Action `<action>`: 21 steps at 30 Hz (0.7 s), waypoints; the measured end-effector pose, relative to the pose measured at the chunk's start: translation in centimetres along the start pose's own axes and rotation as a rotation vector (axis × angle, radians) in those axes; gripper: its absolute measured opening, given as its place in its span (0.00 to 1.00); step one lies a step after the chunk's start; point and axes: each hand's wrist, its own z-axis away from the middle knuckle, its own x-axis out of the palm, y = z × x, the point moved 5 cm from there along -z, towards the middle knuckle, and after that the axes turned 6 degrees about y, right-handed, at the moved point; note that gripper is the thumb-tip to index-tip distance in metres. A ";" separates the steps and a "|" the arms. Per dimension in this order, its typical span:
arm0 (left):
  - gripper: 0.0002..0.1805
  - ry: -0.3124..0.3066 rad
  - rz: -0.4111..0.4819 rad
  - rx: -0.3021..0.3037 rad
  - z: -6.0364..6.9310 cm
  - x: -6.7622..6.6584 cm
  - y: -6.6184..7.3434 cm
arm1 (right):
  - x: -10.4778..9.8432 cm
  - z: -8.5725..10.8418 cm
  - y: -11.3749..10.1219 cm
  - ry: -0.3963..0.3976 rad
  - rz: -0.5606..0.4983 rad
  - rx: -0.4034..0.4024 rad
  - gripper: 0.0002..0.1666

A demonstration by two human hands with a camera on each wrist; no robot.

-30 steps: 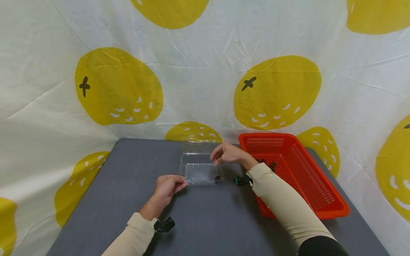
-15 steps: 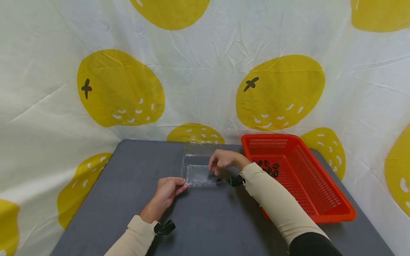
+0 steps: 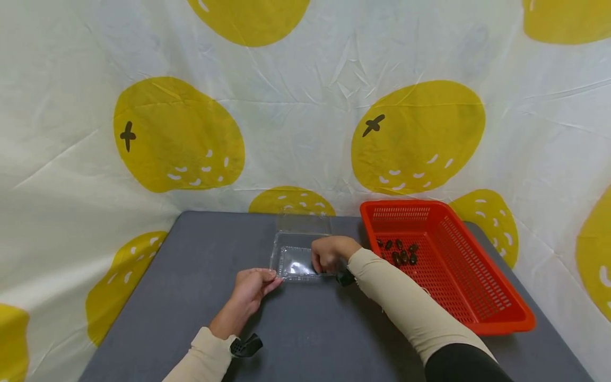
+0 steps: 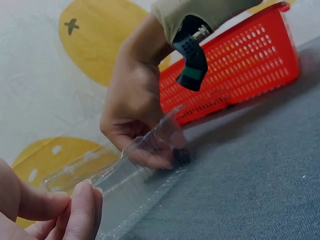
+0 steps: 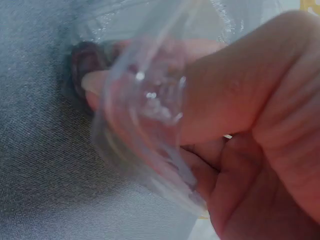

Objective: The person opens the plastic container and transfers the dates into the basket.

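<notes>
A clear plastic clamshell box [image 3: 276, 254] lies on the grey table, its lid [image 3: 305, 224] tilted back behind it. My left hand [image 3: 253, 286] pinches the box's near left corner; in the left wrist view the thumb and fingers [image 4: 82, 212] hold the thin rim. My right hand [image 3: 331, 252] reaches down inside the near right corner with curled fingers. In the right wrist view its thumb presses a small dark brown oval piece [image 5: 85, 60], partly seen through the clear wall, with another finger behind it. The left wrist view also shows a dark piece [image 4: 181, 156] by those fingertips.
A red perforated plastic basket [image 3: 458, 254] stands at the right, under and beyond the right forearm. Several small dark oval pieces [image 3: 403, 258] lie at its left side. A white sheet with yellow fruit prints [image 3: 296, 132] hangs behind the table.
My right hand has moved down from above the box into its near right corner. More dark pieces in the basket have come into sight. The left hand keeps its hold on the corner.
</notes>
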 end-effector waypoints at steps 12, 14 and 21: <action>0.08 -0.009 0.020 0.008 0.3 0.6 -0.2 | -1.2 0.4 -0.4 0.147 -0.169 -0.109 0.09; 0.09 -0.012 0.017 0.003 0.2 0.7 -0.3 | -1.8 0.8 -0.5 0.194 -0.242 -0.130 0.08; 0.08 -0.031 0.010 0.012 0.3 0.7 -0.1 | -3.8 3.1 0.0 0.296 -0.431 -0.134 0.08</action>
